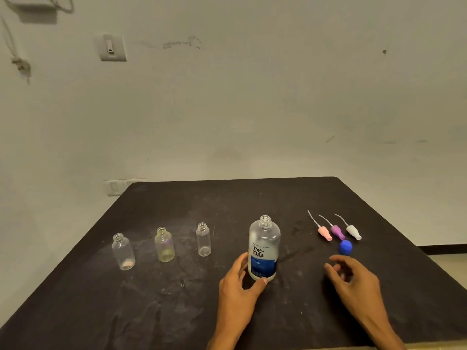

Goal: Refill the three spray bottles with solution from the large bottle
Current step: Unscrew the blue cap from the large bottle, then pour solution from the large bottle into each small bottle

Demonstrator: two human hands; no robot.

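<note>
Dark table [156, 311] | left hand [236, 286] fingers grasp large bottle [264, 248] | right hand [353, 279] apparently released, empty.

Head-height view down onto table [177, 299].

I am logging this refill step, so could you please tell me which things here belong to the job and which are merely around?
For the job:
- large bottle, uncapped, left hand on it
- three small bottles, open
- three spray tops
- blue cap
- right hand, free

Merely around:
- wall switch
- wall socket
</note>
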